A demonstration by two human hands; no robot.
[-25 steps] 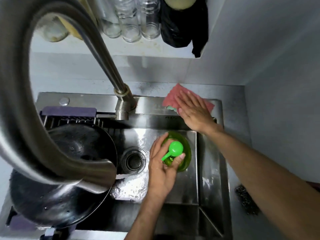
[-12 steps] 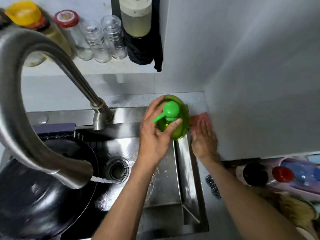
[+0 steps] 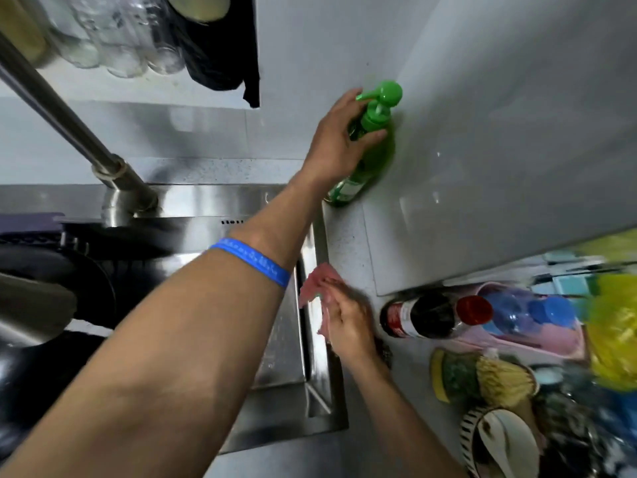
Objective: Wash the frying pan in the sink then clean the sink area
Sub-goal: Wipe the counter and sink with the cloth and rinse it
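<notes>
Left hand (image 3: 339, 139) gripping soap bottle (image 3: 365, 160) at neck, 1 o'clock: light, slippery. Right hand (image 3: 348, 326) pressing soft cloth (image 3: 315, 282), fingers blurred, probably flat.

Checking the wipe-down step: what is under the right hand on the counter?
A pink cloth lies under the right hand, pressed on the grey counter beside the sink rim. The hand covers part of the cloth; motion blur hides the finger positions.
</notes>
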